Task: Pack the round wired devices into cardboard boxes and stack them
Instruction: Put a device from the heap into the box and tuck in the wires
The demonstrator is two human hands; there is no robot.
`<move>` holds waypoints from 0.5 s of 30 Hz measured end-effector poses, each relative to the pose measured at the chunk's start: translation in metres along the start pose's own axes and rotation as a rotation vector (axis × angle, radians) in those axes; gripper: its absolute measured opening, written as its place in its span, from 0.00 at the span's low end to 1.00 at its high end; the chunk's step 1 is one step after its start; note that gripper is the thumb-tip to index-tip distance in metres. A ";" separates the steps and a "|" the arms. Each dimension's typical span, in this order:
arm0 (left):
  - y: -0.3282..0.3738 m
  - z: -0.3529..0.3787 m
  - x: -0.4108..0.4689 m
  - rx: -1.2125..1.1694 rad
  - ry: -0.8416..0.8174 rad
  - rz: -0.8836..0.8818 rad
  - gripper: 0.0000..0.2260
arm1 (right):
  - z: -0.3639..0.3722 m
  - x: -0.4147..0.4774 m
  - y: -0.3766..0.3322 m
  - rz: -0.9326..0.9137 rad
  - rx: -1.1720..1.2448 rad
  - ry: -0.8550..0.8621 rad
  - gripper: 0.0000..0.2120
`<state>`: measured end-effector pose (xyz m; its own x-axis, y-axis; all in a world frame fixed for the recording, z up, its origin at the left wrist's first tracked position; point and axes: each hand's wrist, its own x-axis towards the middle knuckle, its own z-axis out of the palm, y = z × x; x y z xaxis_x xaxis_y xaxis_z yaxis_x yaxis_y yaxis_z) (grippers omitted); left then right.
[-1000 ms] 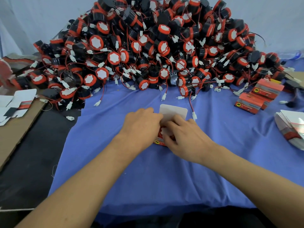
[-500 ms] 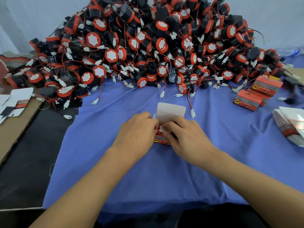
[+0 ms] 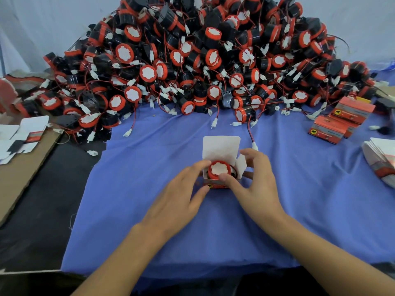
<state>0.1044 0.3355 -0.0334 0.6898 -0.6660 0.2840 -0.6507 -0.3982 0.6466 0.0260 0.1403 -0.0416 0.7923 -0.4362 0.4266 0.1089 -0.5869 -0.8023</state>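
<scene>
Both hands have parted from over the cardboard box (image 3: 221, 146), exposing the round wired device (image 3: 219, 168) seated inside it, red-and-white face up, at frame centre on the blue cloth (image 3: 149, 167). The left hand (image 3: 183, 189) holds the box's left front corner between thumb and forefinger. The right hand (image 3: 256, 184) is spread wide, its thumb tip pressing the device's near rim and its fingers just beside the right flap. The lid flap stands upright. The loose device pile (image 3: 203, 60) fills the upper frame; packed boxes (image 3: 339, 120) lie at right.
</scene>
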 end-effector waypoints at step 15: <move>-0.007 0.011 -0.004 -0.150 0.264 0.013 0.16 | 0.003 -0.007 0.002 -0.177 -0.047 -0.144 0.13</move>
<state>0.1025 0.3343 -0.0471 0.7533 -0.4752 0.4546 -0.6193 -0.2801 0.7335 0.0228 0.1445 -0.0472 0.8411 -0.2241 0.4923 0.2281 -0.6784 -0.6984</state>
